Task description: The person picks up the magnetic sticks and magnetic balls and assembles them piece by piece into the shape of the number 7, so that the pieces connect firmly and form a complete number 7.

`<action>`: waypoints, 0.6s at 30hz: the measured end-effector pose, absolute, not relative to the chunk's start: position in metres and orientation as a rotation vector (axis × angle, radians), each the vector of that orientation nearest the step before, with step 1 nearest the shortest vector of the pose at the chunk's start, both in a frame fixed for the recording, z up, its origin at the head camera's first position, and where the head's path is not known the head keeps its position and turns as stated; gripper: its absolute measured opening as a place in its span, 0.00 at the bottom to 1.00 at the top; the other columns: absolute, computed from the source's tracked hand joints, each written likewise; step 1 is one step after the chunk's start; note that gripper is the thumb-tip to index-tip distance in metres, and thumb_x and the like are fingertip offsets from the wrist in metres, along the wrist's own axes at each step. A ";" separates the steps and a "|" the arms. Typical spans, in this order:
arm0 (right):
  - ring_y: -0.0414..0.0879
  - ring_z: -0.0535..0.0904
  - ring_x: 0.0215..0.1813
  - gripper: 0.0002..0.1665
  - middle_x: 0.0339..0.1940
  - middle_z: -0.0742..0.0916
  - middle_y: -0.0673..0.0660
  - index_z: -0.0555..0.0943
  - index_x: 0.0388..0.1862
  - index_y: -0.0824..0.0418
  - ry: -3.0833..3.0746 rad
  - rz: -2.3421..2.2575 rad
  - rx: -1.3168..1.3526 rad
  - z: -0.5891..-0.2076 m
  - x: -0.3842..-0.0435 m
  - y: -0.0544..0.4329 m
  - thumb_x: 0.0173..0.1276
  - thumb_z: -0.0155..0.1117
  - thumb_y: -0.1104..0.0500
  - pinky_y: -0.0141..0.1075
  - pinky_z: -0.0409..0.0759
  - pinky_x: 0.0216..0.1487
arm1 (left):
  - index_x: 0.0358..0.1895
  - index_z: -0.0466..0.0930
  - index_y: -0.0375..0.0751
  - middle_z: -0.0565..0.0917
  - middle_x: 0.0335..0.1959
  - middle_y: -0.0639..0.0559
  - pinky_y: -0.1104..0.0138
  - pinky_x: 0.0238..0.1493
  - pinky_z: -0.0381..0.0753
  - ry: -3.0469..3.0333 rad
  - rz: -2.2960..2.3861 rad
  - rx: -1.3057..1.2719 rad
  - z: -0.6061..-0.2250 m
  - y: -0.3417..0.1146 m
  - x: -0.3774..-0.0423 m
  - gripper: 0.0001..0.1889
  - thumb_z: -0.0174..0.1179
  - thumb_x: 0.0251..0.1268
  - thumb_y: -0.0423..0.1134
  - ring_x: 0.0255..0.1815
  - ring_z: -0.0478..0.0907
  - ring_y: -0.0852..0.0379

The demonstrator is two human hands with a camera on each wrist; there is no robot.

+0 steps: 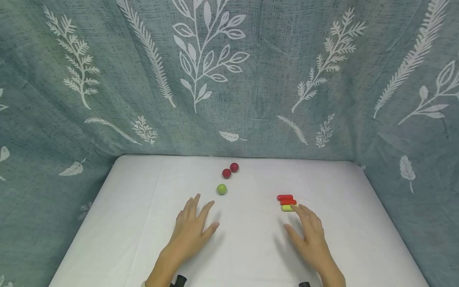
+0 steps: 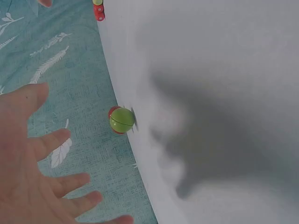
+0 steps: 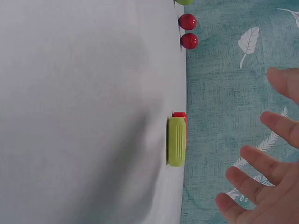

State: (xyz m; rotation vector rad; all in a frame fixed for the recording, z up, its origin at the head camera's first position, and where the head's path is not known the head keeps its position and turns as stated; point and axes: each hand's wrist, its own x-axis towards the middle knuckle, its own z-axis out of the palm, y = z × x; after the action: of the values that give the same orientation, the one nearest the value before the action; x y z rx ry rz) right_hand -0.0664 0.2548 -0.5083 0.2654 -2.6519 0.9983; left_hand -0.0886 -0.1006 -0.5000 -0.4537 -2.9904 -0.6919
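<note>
My left hand point(image 1: 191, 231) hovers over the white table with fingers spread and nothing held; a shadow falls beside it. Just beyond its fingertips sits a green ball point(image 1: 222, 189), glossy with a dark seam line in the left wrist view. Two dark red balls point(image 1: 226, 173) lie behind the green one, close together. My right hand point(image 1: 310, 237) is also held above the table, fingers extended and apart. Its fingertips overlap a yellow-green ribbed bar point(image 1: 287, 208) in the head view. Two red bars point(image 1: 285, 197) lie side by side just behind that bar.
A white cloth covers the table point(image 1: 143, 199). Behind and around it hangs a blue-green curtain point(image 1: 265, 79) printed with white leaves, meeting the table's back edge. Small black pieces point(image 1: 180, 280) show at both wrists.
</note>
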 end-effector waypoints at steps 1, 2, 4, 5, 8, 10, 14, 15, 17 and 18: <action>0.65 0.63 0.69 0.36 0.68 0.71 0.64 0.72 0.70 0.56 -2.651 1.008 0.261 -0.508 -0.067 0.256 0.64 0.73 0.61 0.67 0.62 0.59 | 0.76 0.61 0.55 0.51 0.79 0.36 0.35 0.67 0.57 -2.981 -0.715 -0.455 -0.500 -0.100 -0.091 0.34 0.51 0.73 0.63 0.78 0.44 0.36; 0.64 0.63 0.68 0.35 0.67 0.72 0.65 0.73 0.69 0.57 -2.647 1.017 0.259 -0.508 -0.069 0.257 0.64 0.73 0.61 0.66 0.63 0.59 | 0.76 0.62 0.54 0.51 0.79 0.37 0.35 0.67 0.57 -2.971 -0.741 -0.456 -0.499 -0.099 -0.094 0.33 0.52 0.73 0.62 0.78 0.45 0.36; 0.63 0.64 0.67 0.34 0.65 0.73 0.65 0.74 0.67 0.59 -2.641 1.016 0.249 -0.509 -0.072 0.259 0.63 0.74 0.63 0.62 0.65 0.59 | 0.76 0.62 0.54 0.52 0.78 0.37 0.36 0.67 0.58 -2.955 -0.786 -0.458 -0.499 -0.096 -0.100 0.33 0.53 0.73 0.62 0.78 0.46 0.36; 0.63 0.64 0.66 0.33 0.63 0.73 0.65 0.75 0.66 0.59 -2.636 1.017 0.243 -0.510 -0.074 0.261 0.62 0.74 0.63 0.61 0.65 0.59 | 0.76 0.62 0.54 0.52 0.78 0.38 0.36 0.67 0.58 -2.950 -0.811 -0.457 -0.499 -0.094 -0.103 0.33 0.53 0.73 0.61 0.78 0.46 0.37; 0.61 0.66 0.64 0.30 0.59 0.74 0.65 0.77 0.63 0.59 -2.628 1.012 0.218 -0.512 -0.080 0.265 0.62 0.74 0.64 0.58 0.66 0.58 | 0.76 0.62 0.53 0.53 0.78 0.39 0.35 0.65 0.60 -2.941 -0.878 -0.455 -0.499 -0.090 -0.112 0.33 0.54 0.73 0.61 0.78 0.47 0.38; 0.60 0.67 0.62 0.28 0.58 0.74 0.65 0.77 0.61 0.60 -2.621 1.026 0.201 -0.514 -0.084 0.268 0.62 0.74 0.65 0.57 0.66 0.57 | 0.76 0.62 0.51 0.53 0.78 0.40 0.36 0.65 0.61 -2.935 -0.929 -0.456 -0.500 -0.087 -0.120 0.33 0.54 0.73 0.60 0.78 0.48 0.39; 0.57 0.69 0.60 0.25 0.58 0.75 0.63 0.78 0.60 0.60 -2.623 1.109 0.157 -0.517 -0.092 0.272 0.65 0.72 0.65 0.57 0.70 0.55 | 0.75 0.63 0.48 0.55 0.77 0.40 0.40 0.66 0.63 -2.923 -1.096 -0.425 -0.505 -0.083 -0.135 0.33 0.55 0.73 0.59 0.77 0.52 0.41; 0.57 0.69 0.60 0.25 0.59 0.75 0.63 0.77 0.61 0.61 -2.625 1.147 0.145 -0.518 -0.093 0.273 0.66 0.71 0.64 0.57 0.70 0.55 | 0.75 0.63 0.48 0.56 0.77 0.40 0.41 0.67 0.63 -2.918 -1.145 -0.413 -0.507 -0.082 -0.139 0.33 0.55 0.73 0.58 0.77 0.52 0.41; 0.58 0.69 0.61 0.23 0.60 0.74 0.63 0.77 0.61 0.61 -2.639 1.220 0.107 -0.520 -0.096 0.274 0.68 0.69 0.62 0.60 0.71 0.56 | 0.74 0.64 0.48 0.58 0.76 0.39 0.42 0.68 0.62 -2.906 -1.225 -0.388 -0.512 -0.082 -0.147 0.32 0.56 0.73 0.57 0.76 0.54 0.41; 0.59 0.69 0.62 0.23 0.61 0.73 0.63 0.77 0.62 0.61 -2.643 1.253 0.086 -0.521 -0.097 0.275 0.69 0.68 0.61 0.62 0.71 0.57 | 0.74 0.64 0.48 0.59 0.75 0.39 0.43 0.69 0.61 -2.900 -1.259 -0.380 -0.513 -0.082 -0.151 0.32 0.57 0.73 0.56 0.76 0.55 0.41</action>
State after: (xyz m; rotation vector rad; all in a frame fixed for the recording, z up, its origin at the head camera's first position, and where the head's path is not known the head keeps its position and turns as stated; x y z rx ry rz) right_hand -0.0970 0.2752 -0.5211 0.0856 -2.6425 1.2532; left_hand -0.1512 -0.0818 -0.5133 -0.3797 -2.9004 -1.2593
